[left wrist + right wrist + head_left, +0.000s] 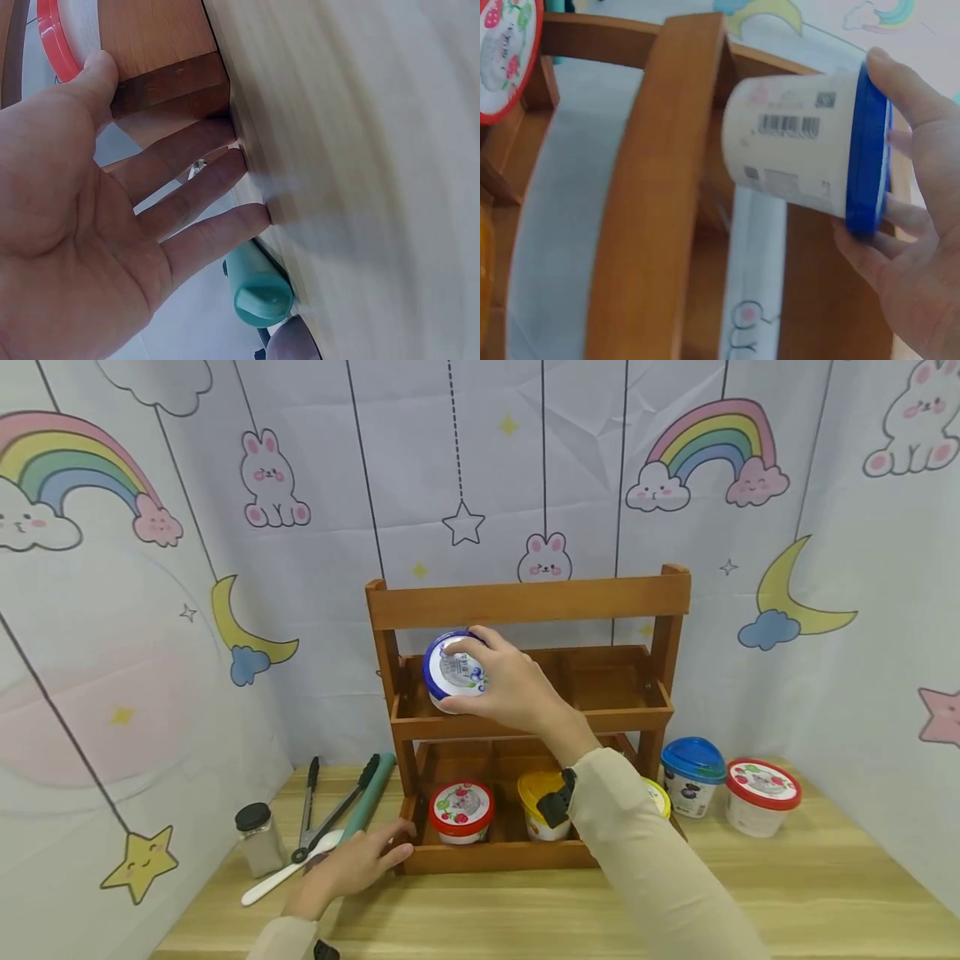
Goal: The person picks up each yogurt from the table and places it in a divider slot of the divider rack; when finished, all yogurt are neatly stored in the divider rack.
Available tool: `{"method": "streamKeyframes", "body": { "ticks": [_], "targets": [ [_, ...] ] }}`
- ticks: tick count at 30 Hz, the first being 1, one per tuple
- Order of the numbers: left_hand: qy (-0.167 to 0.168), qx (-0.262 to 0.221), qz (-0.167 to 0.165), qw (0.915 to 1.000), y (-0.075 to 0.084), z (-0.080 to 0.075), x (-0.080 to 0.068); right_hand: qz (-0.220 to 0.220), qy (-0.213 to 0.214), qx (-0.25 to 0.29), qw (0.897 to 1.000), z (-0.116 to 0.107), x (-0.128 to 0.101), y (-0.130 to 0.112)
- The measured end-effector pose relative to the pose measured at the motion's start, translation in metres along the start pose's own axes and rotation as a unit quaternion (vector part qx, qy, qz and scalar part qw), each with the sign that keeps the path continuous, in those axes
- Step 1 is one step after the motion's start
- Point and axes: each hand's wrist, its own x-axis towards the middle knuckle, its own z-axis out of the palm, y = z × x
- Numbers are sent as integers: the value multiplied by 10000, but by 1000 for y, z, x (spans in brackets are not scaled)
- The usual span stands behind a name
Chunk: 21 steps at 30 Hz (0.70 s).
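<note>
My right hand (504,681) grips a white tub with a dark blue lid (450,672) by the lid's rim. In the head view the tub overlaps the left end of the upper tier of a wooden two-tier rack (525,603). The right wrist view shows the tub's barcoded side (787,135) facing the camera, with the fingers around its blue lid. My left hand (360,860) rests at the rack's lower left front corner, fingers spread straight. In the left wrist view its thumb touches the wooden side (169,60) and its fingertips meet the tabletop.
The lower tier holds a red-lidded tub (461,810), a yellow-lidded tub (542,806) and another yellow lid (658,797). Right of the rack stand a blue-lidded tub (692,777) and a red-lidded tub (762,797). Left lie tongs (341,810), a white spoon (281,878), a green cylinder (371,797) and a jar (261,842).
</note>
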Motion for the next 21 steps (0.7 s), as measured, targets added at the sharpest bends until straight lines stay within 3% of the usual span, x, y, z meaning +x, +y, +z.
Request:
{"method": "streamKeyframes", "body": {
  "ticks": [8,21],
  "targets": [
    [-52,52,-1,10000,0,0,1,121,247,121,9995,21,5,3],
    [-132,-103,-60,9998,1,-1,1,522,16,-38,9986,34,9,10]
  ]
}}
